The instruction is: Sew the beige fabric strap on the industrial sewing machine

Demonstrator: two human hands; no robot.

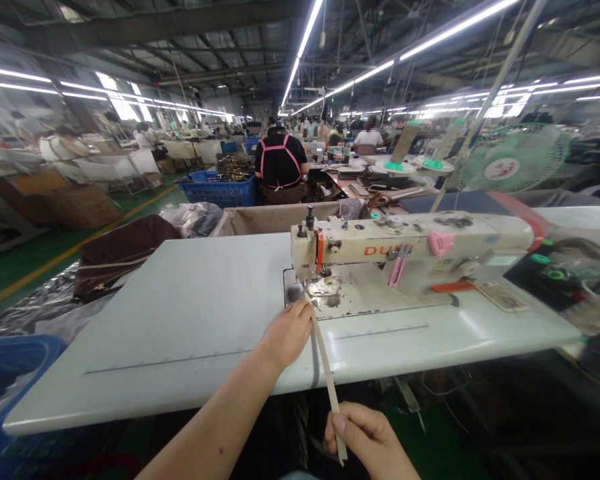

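A narrow beige strip runs from the needle area of the sewing machine down past the table's front edge. My left hand lies close in front of the presser foot, its closed fingers on the strip's upper end; the exact grip is partly hidden. Below the table edge, my right hand pinches the strip near its lower end between thumb and fingers. A short tail of the strip sticks out under that hand. The strip looks fairly straight between both hands.
The pale sewing table carries printed ruler marks along its front. A blue basket stands at the left, with dark brown fabric behind it. Thread cones and a green fan are at the right. A person sits ahead, facing away.
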